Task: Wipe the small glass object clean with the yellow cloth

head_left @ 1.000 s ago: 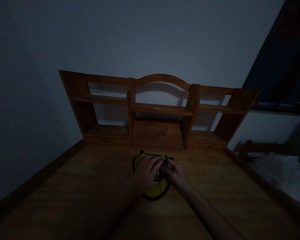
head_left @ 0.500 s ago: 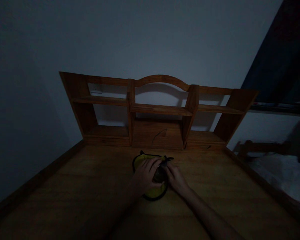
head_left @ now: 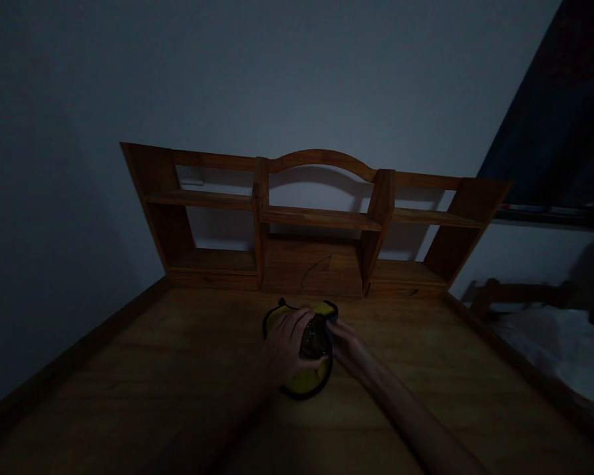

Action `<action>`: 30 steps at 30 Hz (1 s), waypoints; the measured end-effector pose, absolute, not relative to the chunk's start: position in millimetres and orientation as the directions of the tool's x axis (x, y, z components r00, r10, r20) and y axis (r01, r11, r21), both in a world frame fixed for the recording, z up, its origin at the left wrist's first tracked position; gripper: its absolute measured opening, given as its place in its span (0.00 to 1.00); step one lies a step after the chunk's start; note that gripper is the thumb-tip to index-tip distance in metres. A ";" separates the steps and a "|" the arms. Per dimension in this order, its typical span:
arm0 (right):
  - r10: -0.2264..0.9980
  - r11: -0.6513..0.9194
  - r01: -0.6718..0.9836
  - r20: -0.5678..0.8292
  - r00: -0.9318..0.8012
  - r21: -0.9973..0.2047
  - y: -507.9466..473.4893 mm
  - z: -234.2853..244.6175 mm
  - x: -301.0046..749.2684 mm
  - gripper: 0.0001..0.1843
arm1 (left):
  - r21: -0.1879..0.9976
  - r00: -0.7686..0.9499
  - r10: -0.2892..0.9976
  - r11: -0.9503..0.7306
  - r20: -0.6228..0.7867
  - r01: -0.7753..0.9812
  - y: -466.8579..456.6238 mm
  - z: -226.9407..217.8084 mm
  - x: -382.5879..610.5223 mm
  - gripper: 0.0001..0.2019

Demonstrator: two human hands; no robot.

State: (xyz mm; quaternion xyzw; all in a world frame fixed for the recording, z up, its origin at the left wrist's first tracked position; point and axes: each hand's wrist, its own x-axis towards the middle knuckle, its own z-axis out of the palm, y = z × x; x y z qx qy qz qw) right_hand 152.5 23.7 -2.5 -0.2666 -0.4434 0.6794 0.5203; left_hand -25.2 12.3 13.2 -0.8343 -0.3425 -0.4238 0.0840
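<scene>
A yellow pouch with black edging lies on a wooden desk in dim light. My left hand rests on top of the pouch with its fingers curled over it. My right hand touches the pouch's right side, fingers closed near a small dark object between the two hands. I cannot make out what the dark object is.
A wooden shelf unit with several bare compartments stands at the back of the desk against a pale wall. A raised wooden rail runs along the desk's left and right edges. White bedding and a wooden bed frame lie to the right.
The black cord that stuck out at the pouch's top right is no longer seen. My hands have shifted slightly over the pouch and the dark object shows more between them.
</scene>
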 end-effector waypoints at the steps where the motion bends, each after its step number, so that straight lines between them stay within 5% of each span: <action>1: 0.939 -0.094 -0.482 0.083 -0.333 -0.871 22.5 -0.3 152.8 0.17 | 0.162 0.401 0.506 -0.752 0.764 0.639 11.8 13.0 -25.0 0.36; 30: 0.968 -0.071 -0.457 0.050 -0.247 -0.887 20.2 2.7 156.0 0.16 | 0.093 0.401 0.435 -0.763 0.806 0.640 9.4 14.7 -25.0 0.37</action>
